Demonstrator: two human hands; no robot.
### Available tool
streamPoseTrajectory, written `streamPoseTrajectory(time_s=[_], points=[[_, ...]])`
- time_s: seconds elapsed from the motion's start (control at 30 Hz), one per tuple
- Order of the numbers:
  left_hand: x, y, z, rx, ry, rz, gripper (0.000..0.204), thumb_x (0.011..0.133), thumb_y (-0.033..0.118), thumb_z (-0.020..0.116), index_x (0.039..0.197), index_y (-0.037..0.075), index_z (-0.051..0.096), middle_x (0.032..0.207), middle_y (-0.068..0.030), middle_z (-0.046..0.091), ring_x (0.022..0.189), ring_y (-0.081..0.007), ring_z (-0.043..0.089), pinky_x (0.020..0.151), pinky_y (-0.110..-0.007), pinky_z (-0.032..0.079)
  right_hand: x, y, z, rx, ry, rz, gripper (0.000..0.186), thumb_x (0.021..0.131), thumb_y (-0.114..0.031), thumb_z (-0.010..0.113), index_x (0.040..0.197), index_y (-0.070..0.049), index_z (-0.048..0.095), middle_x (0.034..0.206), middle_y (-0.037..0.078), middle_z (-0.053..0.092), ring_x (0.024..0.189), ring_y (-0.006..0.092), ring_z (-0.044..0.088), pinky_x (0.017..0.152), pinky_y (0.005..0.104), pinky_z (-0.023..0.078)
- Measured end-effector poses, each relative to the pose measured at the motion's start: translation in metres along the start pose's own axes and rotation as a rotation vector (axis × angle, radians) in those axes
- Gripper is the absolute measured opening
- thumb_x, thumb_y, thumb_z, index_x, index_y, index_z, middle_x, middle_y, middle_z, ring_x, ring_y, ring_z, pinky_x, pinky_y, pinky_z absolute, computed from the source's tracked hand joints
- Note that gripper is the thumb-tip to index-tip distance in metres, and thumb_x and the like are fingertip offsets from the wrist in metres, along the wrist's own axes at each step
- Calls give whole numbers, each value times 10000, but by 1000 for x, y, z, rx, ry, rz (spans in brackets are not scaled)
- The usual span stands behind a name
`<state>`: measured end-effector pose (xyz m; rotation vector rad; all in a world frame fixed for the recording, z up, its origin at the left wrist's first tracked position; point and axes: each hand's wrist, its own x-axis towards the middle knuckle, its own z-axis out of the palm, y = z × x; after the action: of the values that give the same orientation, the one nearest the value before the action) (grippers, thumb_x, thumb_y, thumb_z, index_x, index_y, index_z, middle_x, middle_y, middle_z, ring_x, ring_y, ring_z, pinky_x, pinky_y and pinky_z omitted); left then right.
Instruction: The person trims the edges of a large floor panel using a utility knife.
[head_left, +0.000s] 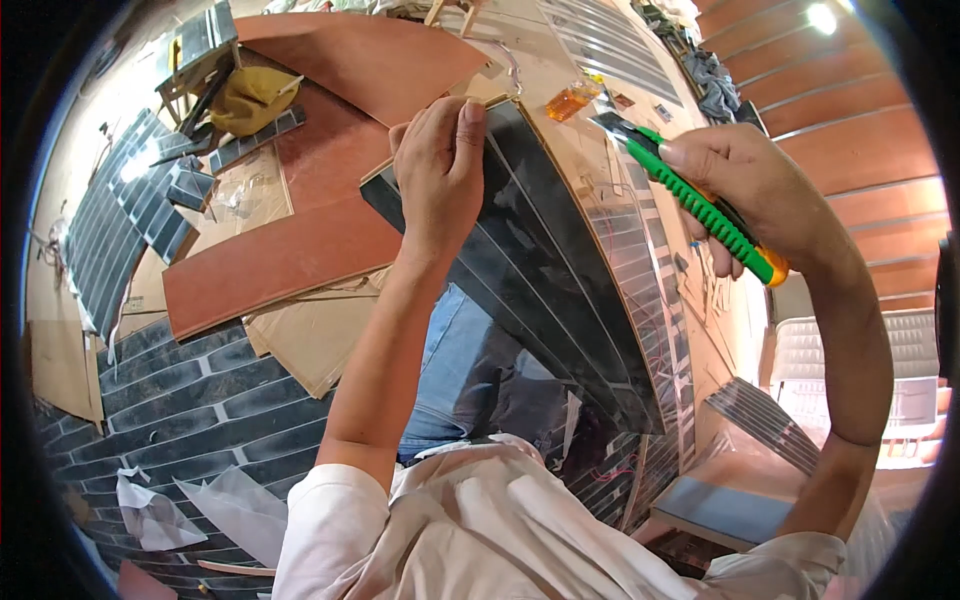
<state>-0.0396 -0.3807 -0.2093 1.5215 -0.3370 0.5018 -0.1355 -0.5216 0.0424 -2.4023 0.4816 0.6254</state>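
My left hand (pixel 440 160) is closed over the top end of a long dark panel (pixel 545 240) with pale lines like brickwork and thin tan edges. The panel stands tilted in front of my legs, its lower end down to the right. In my right hand (pixel 745 185) is a green utility knife (pixel 705 205) with a yellow-orange end. Its metal tip points up and left, apart from the panel's top corner. My fingers wrap round the knife's body.
Reddish-brown boards (pixel 270 255) and cardboard (pixel 320 330) lie on the left over a dark brick-patterned floor (pixel 230 400). A bottle of orange liquid (pixel 570 100) lies beyond the panel. A yellow cloth (pixel 250 100) is by a small stool (pixel 200 50). Blue-topped foam (pixel 730 505) sits low right.
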Motion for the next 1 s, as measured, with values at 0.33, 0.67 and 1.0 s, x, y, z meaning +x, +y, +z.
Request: streamPoseTrajectory(time_s=[0.33,0.67,1.0], points=[[1,-4,2,-79,-37,-61,346,1007,392,654,941,56,705,822,-52,684,847,-201,598,903,-329,355,16,-2,30,-76,15,-171,427,1070,-375,530,837,-19,560,658,53,605,426,126,610,379,244,494],[-4,14,-14,-223,58,-161,482,1046,422,605,765,29,599,674,-3,544,681,-125,424,721,-295,356,-19,72,24,-173,142,-247,410,1022,-328,600,1264,4,589,743,53,598,573,124,604,536,290,500],[-23,-13,-29,-821,151,-177,669,1106,454,363,585,46,462,575,-68,448,567,-156,425,565,-289,322,-24,115,156,-60,313,-410,321,993,-172,609,1256,-6,532,875,267,668,803,508,638,681,501,500]])
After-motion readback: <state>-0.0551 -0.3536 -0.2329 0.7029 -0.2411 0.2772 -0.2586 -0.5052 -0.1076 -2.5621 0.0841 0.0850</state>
